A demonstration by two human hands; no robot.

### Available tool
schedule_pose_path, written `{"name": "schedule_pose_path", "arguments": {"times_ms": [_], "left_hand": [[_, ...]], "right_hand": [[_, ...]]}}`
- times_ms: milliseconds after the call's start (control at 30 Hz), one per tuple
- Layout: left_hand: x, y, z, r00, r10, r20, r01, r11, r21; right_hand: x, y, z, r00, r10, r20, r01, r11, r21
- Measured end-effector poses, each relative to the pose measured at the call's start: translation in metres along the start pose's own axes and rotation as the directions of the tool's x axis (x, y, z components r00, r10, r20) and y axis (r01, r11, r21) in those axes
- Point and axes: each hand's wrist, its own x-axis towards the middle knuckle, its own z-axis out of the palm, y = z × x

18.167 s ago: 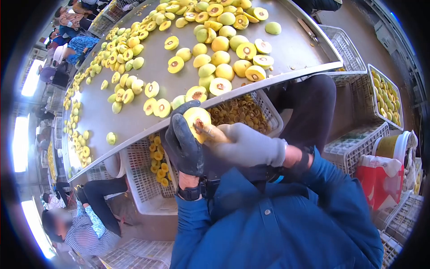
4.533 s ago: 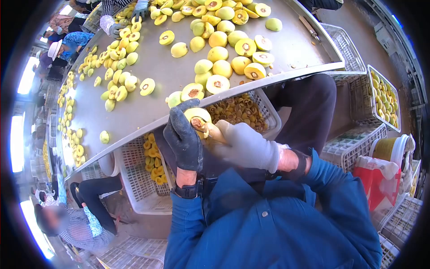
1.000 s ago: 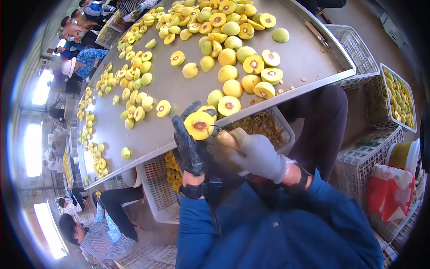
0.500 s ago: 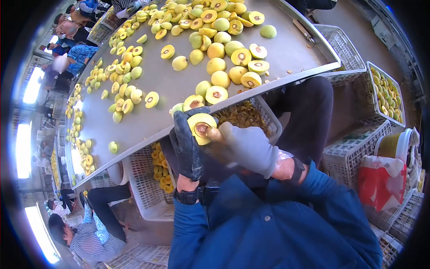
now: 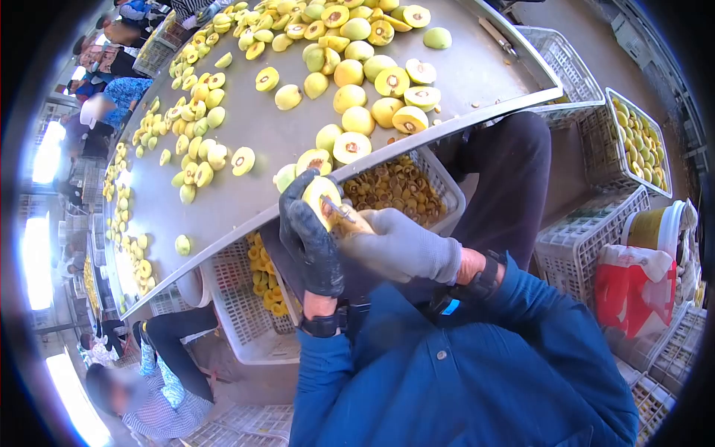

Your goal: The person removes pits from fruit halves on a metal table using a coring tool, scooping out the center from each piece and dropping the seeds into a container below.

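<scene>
My left hand (image 5: pixel 304 227), in a dark glove, is closed around a halved yellow peach (image 5: pixel 319 192), its cut side turned towards my right hand. My right hand (image 5: pixel 402 242), in a grey glove, grips a pitting tool (image 5: pixel 356 222) with a light handle. The tool's metal tip is against the cut face, near the middle of the fruit; how deep it goes is hidden. Both hands are just off the edge of a metal table (image 5: pixel 246 123). More peach halves (image 5: pixel 351 147), several with brown stones showing, lie on it close to my hands.
Beneath the table edge stand a crate of brown pits and scraps (image 5: pixel 398 195) and a white crate (image 5: pixel 242 328) holding yellow halves. A wooden-handled tool (image 5: pixel 495 36) lies at the table's right corner. Crates (image 5: pixel 588 246) and a red bag (image 5: pixel 633 287) are right; a seated person (image 5: pixel 160 395) is left.
The peach half has tilted so its cut face points more to the right. My right hand has moved lower, and the tool's metal tip now shows at the fruit.
</scene>
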Motion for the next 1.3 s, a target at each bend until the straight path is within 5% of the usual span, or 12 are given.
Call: {"name": "schedule_pose_path", "arguments": {"times_ms": [67, 167, 333, 400, 600, 800, 900, 1033, 1100, 1167, 1267, 1300], "left_hand": [[0.001, -0.006, -0.011, 0.998, -0.014, 0.066, 0.013, 1.0, 0.006], [0.008, 0.002, -0.018, 0.985, -0.066, 0.162, 0.068, 0.998, -0.004], [0.017, 0.018, 0.001, 0.966, -0.226, 0.121, 0.255, 0.903, -0.345], [0.023, 0.005, -0.006, 0.979, -0.134, 0.153, 0.156, 0.977, -0.146], [0.034, 0.028, -0.007, 0.959, -0.177, 0.22, 0.192, 0.98, -0.048], [0.052, 0.029, -0.021, 0.768, -0.161, 0.62, 0.084, 0.985, 0.151], [0.052, 0.027, -0.023, 0.775, -0.265, 0.573, 0.35, 0.936, -0.04], [0.038, 0.007, -0.01, 0.827, -0.314, 0.466, 0.453, 0.864, -0.222], [0.032, -0.005, -0.009, 0.793, -0.353, 0.497, 0.529, 0.804, -0.272], [0.032, -0.004, -0.008, 0.825, -0.294, 0.482, 0.431, 0.88, -0.201], [0.033, -0.012, -0.011, 0.832, -0.283, 0.476, 0.461, 0.83, -0.313], [0.03, -0.011, -0.01, 0.853, -0.288, 0.436, 0.472, 0.781, -0.408]], "right_hand": [[-0.009, -0.009, -0.002, 0.988, 0.138, 0.075, -0.136, 0.99, -0.029], [-0.009, -0.012, -0.007, 0.984, -0.177, -0.026, 0.132, 0.815, -0.564], [-0.001, -0.006, -0.007, 0.968, -0.25, -0.017, 0.22, 0.882, -0.417], [-0.001, -0.004, -0.007, 0.931, -0.364, -0.025, 0.296, 0.794, -0.531], [-0.005, -0.02, -0.003, 0.998, -0.046, 0.045, 0.055, 0.968, -0.246], [0.01, 0.01, -0.019, 0.902, -0.424, 0.084, 0.405, 0.761, -0.507], [-0.011, -0.04, -0.013, 0.944, 0.27, 0.188, -0.26, 0.963, -0.074], [-0.004, -0.002, -0.012, 0.951, 0.188, 0.245, -0.246, 0.94, 0.234], [0.015, 0.041, -0.021, 0.987, -0.129, 0.096, 0.14, 0.983, -0.115], [0.021, 0.046, -0.023, 0.972, -0.223, 0.078, 0.236, 0.938, -0.253], [-0.004, -0.02, -0.015, 0.945, 0.268, 0.189, -0.26, 0.963, -0.065], [-0.003, -0.019, -0.014, 0.947, 0.249, 0.203, -0.244, 0.968, -0.051]]}}
